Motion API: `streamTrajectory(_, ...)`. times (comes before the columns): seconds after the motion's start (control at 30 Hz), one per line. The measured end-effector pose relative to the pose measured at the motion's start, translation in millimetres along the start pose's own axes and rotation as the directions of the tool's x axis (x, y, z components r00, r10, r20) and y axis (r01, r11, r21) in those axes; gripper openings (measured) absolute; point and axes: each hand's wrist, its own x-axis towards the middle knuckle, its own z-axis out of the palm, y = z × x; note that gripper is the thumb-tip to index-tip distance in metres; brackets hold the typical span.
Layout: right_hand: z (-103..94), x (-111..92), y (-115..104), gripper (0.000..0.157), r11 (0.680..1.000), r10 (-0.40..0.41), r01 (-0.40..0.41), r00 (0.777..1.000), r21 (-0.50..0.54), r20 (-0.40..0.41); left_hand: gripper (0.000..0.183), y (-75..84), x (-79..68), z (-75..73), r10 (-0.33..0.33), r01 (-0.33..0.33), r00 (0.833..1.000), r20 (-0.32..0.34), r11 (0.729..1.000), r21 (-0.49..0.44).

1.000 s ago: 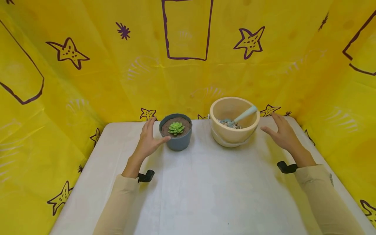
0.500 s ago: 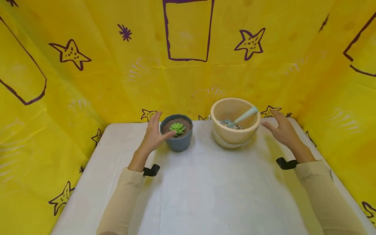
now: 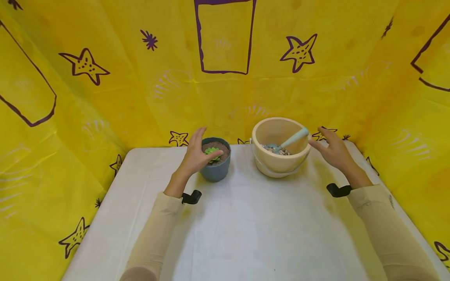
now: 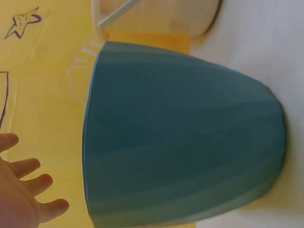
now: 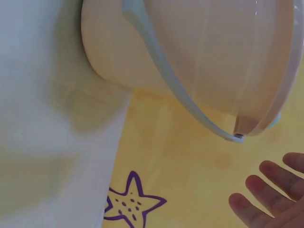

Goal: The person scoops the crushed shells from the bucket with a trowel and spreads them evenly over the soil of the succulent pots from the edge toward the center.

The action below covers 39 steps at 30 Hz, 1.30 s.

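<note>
A blue-grey pot [image 3: 215, 173] of brown soil with a green succulent [image 3: 211, 154] stands at the back of the table. My left hand [image 3: 195, 155] hovers at its left side, fingers spread, the thumb overlapping the succulent in the head view. In the left wrist view the pot [image 4: 185, 137] stands apart from the fingertips [image 4: 56, 207]. To the right is a cream bucket [image 3: 275, 166] with a white handle [image 5: 166, 71]. A pale blue scoop [image 3: 293, 139] leans inside among small mixed pebble-like bits [image 3: 281, 151]. My right hand [image 3: 335, 152] is beside the bucket's right rim, fingers extended, holding nothing.
The table [image 3: 246, 230] has a white cover. Yellow sheeting [image 3: 225, 93] with purple starfish drawings rises behind it and along both sides. The pot and bucket stand side by side near the back edge, with a gap between them.
My left hand has moved right and slightly forward, from beside the pot to overlapping its left side. My right hand has shifted slightly left, to the bucket's rim. Pot and bucket stay in place.
</note>
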Motion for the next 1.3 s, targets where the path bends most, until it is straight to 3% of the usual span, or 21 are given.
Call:
streamTrajectory(0.7,2.7,17,-10,0.073,1.000,0.000,0.000,1.000,-0.007,-0.004,0.123,27.6,23.1,28.9,0.008,-0.006,0.998,0.061,0.999,-0.033)
streamTrajectory(1.13,8.1,24,-8,0.071,1.000,-0.002,0.002,1.000,0.011,0.001,0.096,46.6,33.3,55.3,0.037,-0.032,0.994,0.101,0.998,-0.049)
streamTrajectory(1.3,8.7,24,-7,0.072,1.000,0.016,-0.016,1.000,0.018,0.010,0.106,50.2,33.9,66.1,0.073,-0.068,0.991,0.110,0.997,-0.041)
